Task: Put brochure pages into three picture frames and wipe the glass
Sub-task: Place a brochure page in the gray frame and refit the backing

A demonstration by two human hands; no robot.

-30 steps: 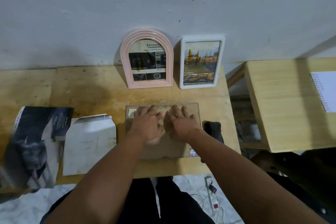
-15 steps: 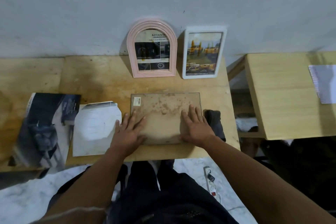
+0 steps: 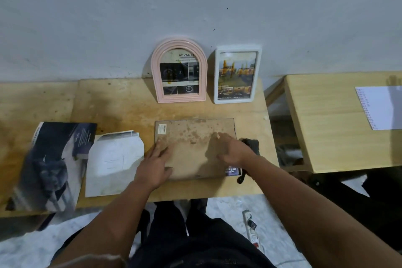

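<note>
A third frame lies face down in front of me, showing its stained brown backing board (image 3: 191, 137). A corner of a brochure page (image 3: 232, 171) sticks out at its near right. My left hand (image 3: 155, 164) rests on the board's near left part with straight fingers. My right hand (image 3: 231, 150) lies on the right part, fingers spread. Against the wall stand a pink arched frame (image 3: 179, 44) and a white rectangular frame (image 3: 238, 49), each with a brochure page inside. A dark cloth (image 3: 252, 144) lies just right of the board.
A dark brochure (image 3: 56, 159) and a white cut page (image 3: 113, 163) lie to the left on the wooden table (image 3: 121, 106). A second table (image 3: 330, 119) with a white sheet (image 3: 380, 106) stands at the right, across a gap. A power strip (image 3: 251, 228) lies on the floor.
Both hands slid from the board's middle top to its near edges a second ago. Since then the right hand has shifted up on the right side, and a page corner shows under the board.
</note>
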